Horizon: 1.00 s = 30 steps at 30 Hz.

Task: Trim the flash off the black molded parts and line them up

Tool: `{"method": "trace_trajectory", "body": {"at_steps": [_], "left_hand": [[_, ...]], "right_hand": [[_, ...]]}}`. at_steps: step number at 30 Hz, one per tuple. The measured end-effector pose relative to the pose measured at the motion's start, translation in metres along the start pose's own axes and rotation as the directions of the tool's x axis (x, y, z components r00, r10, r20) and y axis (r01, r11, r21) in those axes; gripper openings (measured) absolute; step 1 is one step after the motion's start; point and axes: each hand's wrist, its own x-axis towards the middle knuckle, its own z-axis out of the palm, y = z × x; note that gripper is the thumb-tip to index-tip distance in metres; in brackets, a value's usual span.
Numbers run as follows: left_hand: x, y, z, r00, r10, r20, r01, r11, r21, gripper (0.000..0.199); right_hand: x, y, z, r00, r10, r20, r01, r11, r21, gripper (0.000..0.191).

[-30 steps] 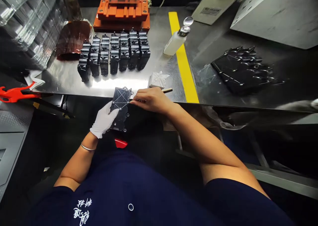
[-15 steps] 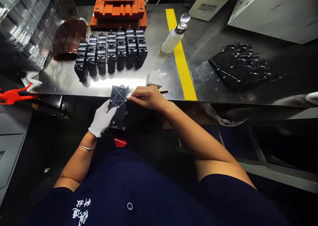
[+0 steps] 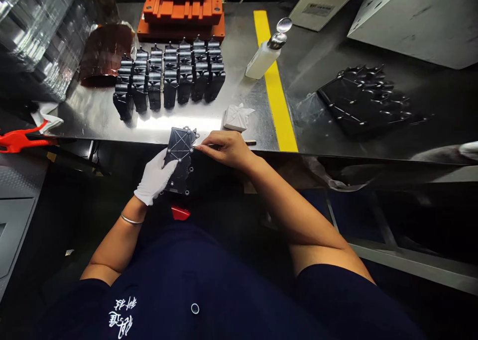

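A black moulded plastic part (image 3: 181, 148) with crossed ribs and small ringed holes along one side is gripped by my left hand (image 3: 154, 178), which wears a white glove. The part is tilted up at the bench's front edge. My bare right hand (image 3: 229, 148) is pinched closed at the part's right edge, beside the ringed holes. Whatever lies between those fingertips is too small to make out. Just behind the right hand sits a folded white cloth pad (image 3: 237, 117). A thin stick-like thing (image 3: 250, 142) pokes out beside the hand.
Several similar black parts (image 3: 171, 76) stand in a row on the metal bench (image 3: 100, 121), before an orange fixture (image 3: 182, 11). A white bottle (image 3: 261, 58) stands by a yellow tape strip (image 3: 278, 106). More black parts (image 3: 358, 98) lie right; red-handled air gun (image 3: 22, 138) left.
The view has shifted slightly, so the bench things sit a little further right. Both hands keep their hold and place at the part, with hardly any movement.
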Motion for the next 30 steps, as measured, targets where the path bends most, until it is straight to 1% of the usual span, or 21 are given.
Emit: {"method": "trace_trajectory", "body": {"at_steps": [4, 7, 9, 14, 17, 19, 22, 25, 26, 27, 28, 29, 30], "left_hand": [[0.0, -0.002, 0.0, 1.0, -0.011, 0.006, 0.011, 1.0, -0.027, 0.041], [-0.001, -0.002, 0.001, 1.0, -0.011, 0.006, 0.011, 1.0, -0.016, 0.04], [-0.001, -0.001, 0.002, 1.0, -0.007, -0.005, 0.007, 1.0, -0.014, 0.04], [-0.002, -0.005, 0.004, 0.999, 0.013, -0.029, -0.013, 1.0, 0.008, 0.041], [-0.002, -0.006, 0.005, 0.999, 0.03, -0.036, -0.029, 0.999, 0.027, 0.04], [-0.002, -0.007, 0.007, 0.998, 0.049, -0.045, -0.048, 0.998, 0.031, 0.037], [0.0, -0.008, 0.009, 0.996, 0.076, -0.054, -0.074, 0.997, 0.037, 0.034], [-0.001, -0.006, 0.006, 0.996, 0.077, -0.048, -0.075, 0.996, 0.05, 0.035], [-0.003, -0.005, 0.003, 0.998, 0.066, -0.021, -0.065, 0.996, 0.055, 0.036], [-0.007, -0.002, -0.001, 0.998, 0.047, 0.036, -0.049, 0.997, 0.061, 0.038], [-0.011, 0.002, -0.005, 0.993, 0.022, 0.118, -0.03, 0.997, 0.066, 0.04], [-0.017, 0.006, -0.01, 0.975, -0.01, 0.221, -0.007, 0.997, 0.074, 0.042], [-0.023, 0.011, -0.016, 0.943, -0.044, 0.331, 0.018, 0.997, 0.081, 0.045]], "right_hand": [[-0.005, 0.001, 0.003, 0.999, 0.027, -0.036, -0.026, 0.999, 0.024, 0.031], [-0.012, -0.002, 0.006, 0.995, 0.08, -0.064, -0.08, 0.997, -0.005, 0.031], [-0.017, -0.007, 0.01, 0.987, 0.124, -0.103, -0.129, 0.991, -0.044, 0.031], [-0.031, -0.022, 0.024, 0.942, 0.206, -0.266, -0.243, 0.963, -0.116, 0.03], [-0.037, -0.03, 0.033, 0.913, 0.209, -0.351, -0.283, 0.943, -0.175, 0.03], [-0.04, -0.036, 0.038, 0.904, 0.202, -0.376, -0.291, 0.936, -0.198, 0.03], [-0.041, -0.044, 0.044, 0.91, 0.214, -0.356, -0.286, 0.944, -0.164, 0.03], [-0.039, -0.045, 0.042, 0.911, 0.254, -0.326, -0.265, 0.964, 0.01, 0.03], [-0.037, -0.044, 0.039, 0.901, 0.275, -0.335, -0.265, 0.961, 0.078, 0.03], [-0.036, -0.042, 0.035, 0.884, 0.308, -0.353, -0.277, 0.951, 0.137, 0.029], [-0.035, -0.04, 0.03, 0.857, 0.358, -0.371, -0.306, 0.932, 0.193, 0.029], [-0.034, -0.038, 0.025, 0.831, 0.42, -0.363, -0.347, 0.904, 0.25, 0.032], [-0.034, -0.036, 0.021, 0.82, 0.485, -0.302, -0.395, 0.863, 0.314, 0.036]]}}
